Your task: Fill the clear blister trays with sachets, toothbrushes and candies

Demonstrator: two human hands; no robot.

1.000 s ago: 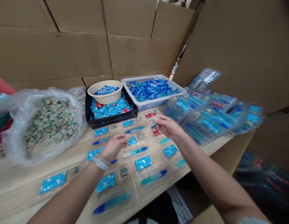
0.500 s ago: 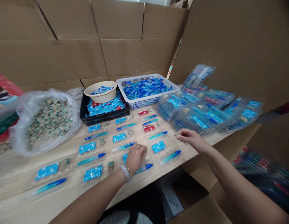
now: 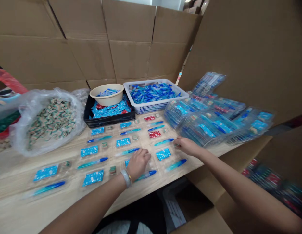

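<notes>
My right hand (image 3: pixel 187 146) is pinched at the upper right of a clear plastic tray, beside a blue dotted packet (image 3: pixel 163 154); a small square tan-and-green piece is at its fingertips, mostly hidden. A blue pen (image 3: pixel 176 164) lies in the same tray. My left hand (image 3: pixel 139 161) curls over the neighbouring tray, fingers closed and pointing right; what they hold is hidden. It partly covers another blue packet (image 3: pixel 127 163), with a pen (image 3: pixel 147 175) below it. Similar trays in rows each bear a packet, a pen and a small square piece (image 3: pixel 112 170).
A plastic bag (image 3: pixel 79 126) of small square pieces stands at left. Behind the rows are a black tray (image 3: pixel 109 121) of packets with a cream bowl (image 3: pixel 108 99) on it, and a white basket (image 3: pixel 153 108) of pens. Stacked filled trays (image 3: pixel 204 126) occupy the right side.
My right hand has moved left and slightly down, from outside the tray to its upper right corner with the small piece. My left hand stays over its tray. The view has shifted slightly.
</notes>
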